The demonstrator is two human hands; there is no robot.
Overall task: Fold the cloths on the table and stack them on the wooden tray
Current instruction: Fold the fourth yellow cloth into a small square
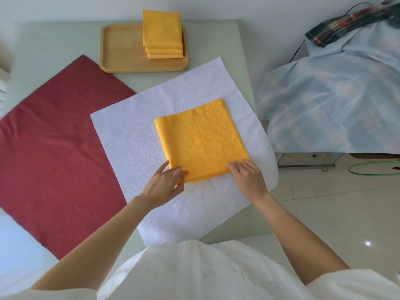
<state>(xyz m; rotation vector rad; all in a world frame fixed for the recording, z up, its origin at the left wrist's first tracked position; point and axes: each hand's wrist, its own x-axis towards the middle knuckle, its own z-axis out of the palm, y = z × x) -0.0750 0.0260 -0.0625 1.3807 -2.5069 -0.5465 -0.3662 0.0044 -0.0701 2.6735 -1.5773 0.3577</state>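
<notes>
While the left hand (163, 185) and right hand (249, 176) lie flat, fingers spread, gripping nothing, on the yellow cloth (200, 139) edge, it probably needs another fold away from the fingertips before stacking on the wooden tray (121, 55).

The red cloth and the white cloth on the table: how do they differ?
The red cloth lies bare, with nothing on it; the white cloth carries a folded yellow cloth that both hands touch. The white cloth overlaps the red cloth's right edge, so it lies on top. The red cloth looks smooth, the white cloth embossed. Both are spread flat and unfolded on the table, near the wooden tray.
</notes>
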